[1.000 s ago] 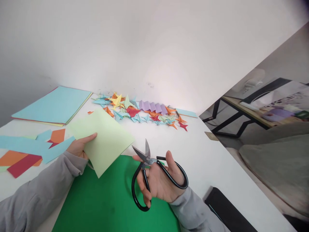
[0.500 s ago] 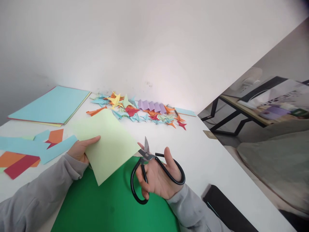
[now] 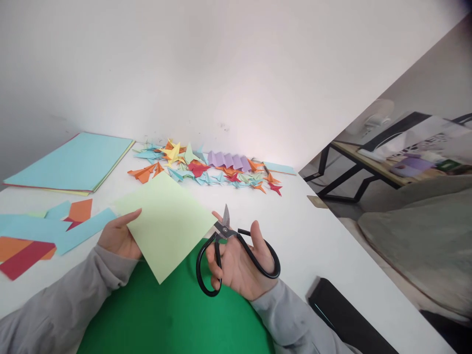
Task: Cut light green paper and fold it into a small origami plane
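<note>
My left hand [image 3: 121,235] grips a pale green sheet of paper [image 3: 169,228] at its left side, thumb on top and the other fingers hidden beneath. The sheet is held tilted above a green mat [image 3: 162,319]. In my right hand [image 3: 239,265] is a pair of scissors [image 3: 225,230] with black loop handles, the thumb through one loop and fingers through the other. Their blades stand apart at the sheet's right corner. One blade points up and away; the other is partly hidden near the paper's edge.
Folded paper shapes [image 3: 199,168] lie along the wall behind the sheet. A stack of coloured paper [image 3: 70,162] is at the back left, with paper strips [image 3: 37,228] in front of it. A black case [image 3: 346,314] lies at the right.
The green sheet has turned a little in my left hand, and its lower corner has shifted right. The scissors have tilted slightly, blades still apart. The whole view has shifted slightly.
</note>
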The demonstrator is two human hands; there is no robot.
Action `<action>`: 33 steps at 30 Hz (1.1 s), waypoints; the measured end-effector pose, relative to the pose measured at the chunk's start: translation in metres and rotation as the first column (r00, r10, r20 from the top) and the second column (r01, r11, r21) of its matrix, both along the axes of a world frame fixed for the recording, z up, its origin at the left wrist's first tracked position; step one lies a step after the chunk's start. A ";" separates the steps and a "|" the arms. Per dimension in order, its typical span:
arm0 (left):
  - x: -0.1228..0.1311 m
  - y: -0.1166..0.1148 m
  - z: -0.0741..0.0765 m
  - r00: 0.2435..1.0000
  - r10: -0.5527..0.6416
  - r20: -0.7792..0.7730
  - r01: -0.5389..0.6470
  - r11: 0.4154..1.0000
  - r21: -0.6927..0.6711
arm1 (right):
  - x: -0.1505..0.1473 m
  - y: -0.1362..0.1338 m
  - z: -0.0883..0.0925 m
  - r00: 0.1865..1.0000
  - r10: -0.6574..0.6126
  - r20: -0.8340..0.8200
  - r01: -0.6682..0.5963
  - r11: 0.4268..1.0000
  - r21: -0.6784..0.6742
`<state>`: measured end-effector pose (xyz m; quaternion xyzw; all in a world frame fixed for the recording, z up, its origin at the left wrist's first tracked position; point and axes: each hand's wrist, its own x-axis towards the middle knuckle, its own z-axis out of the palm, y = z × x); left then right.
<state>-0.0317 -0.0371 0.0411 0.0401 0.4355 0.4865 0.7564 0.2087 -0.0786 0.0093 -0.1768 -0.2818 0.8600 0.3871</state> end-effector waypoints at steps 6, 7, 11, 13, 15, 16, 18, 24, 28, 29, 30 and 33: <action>0.008 -0.008 -0.015 0.984 -0.082 0.159 0.076 0.996 0.040 | -0.002 0.000 0.000 0.998 -0.065 -0.007 0.065 0.997 -0.036; 0.010 -0.009 -0.016 0.985 -0.085 0.153 0.080 0.996 0.035 | -0.002 0.000 0.000 0.998 -0.065 -0.009 0.065 0.997 -0.045; 0.014 -0.011 -0.011 0.997 -0.065 -0.049 0.064 0.998 -0.028 | -0.004 0.000 -0.003 1.000 -0.011 -0.018 0.009 0.998 -0.067; 0.014 -0.010 -0.008 0.986 -0.091 -0.139 0.081 0.994 -0.078 | -0.005 -0.001 -0.004 0.999 0.012 -0.030 -0.014 0.998 -0.060; 0.013 -0.008 -0.005 0.978 -0.112 -0.178 0.094 0.990 -0.106 | -0.006 -0.002 -0.004 0.999 0.022 -0.039 -0.024 0.999 -0.049; 0.012 -0.006 -0.005 0.975 -0.115 -0.188 0.095 0.989 -0.111 | -0.006 -0.002 -0.004 0.999 0.023 -0.039 -0.024 0.999 -0.044; 0.011 -0.005 -0.006 0.973 -0.109 -0.202 0.090 0.991 -0.101 | -0.007 -0.003 -0.004 0.999 0.022 -0.035 -0.023 0.999 -0.034; 0.011 -0.007 -0.013 0.972 -0.068 -0.225 0.060 0.997 -0.041 | -0.007 -0.003 -0.002 0.999 0.022 -0.023 -0.022 1.000 0.015; 0.008 -0.005 -0.012 0.976 -0.133 -0.175 0.117 0.988 -0.100 | -0.007 -0.004 -0.002 1.000 0.025 0.001 -0.025 0.999 0.047; 0.007 -0.005 -0.011 0.975 -0.147 -0.168 0.129 0.986 -0.110 | -0.007 -0.005 -0.002 1.000 0.024 0.005 -0.024 0.998 0.057; 0.006 -0.004 -0.009 0.975 -0.150 -0.165 0.134 0.986 -0.102 | -0.007 -0.005 -0.002 1.000 0.021 0.008 -0.021 0.997 0.071; 0.004 -0.006 -0.006 0.984 -0.122 -0.130 0.130 0.990 0.056 | -0.005 -0.006 -0.001 1.000 -0.007 -0.008 0.008 0.989 0.150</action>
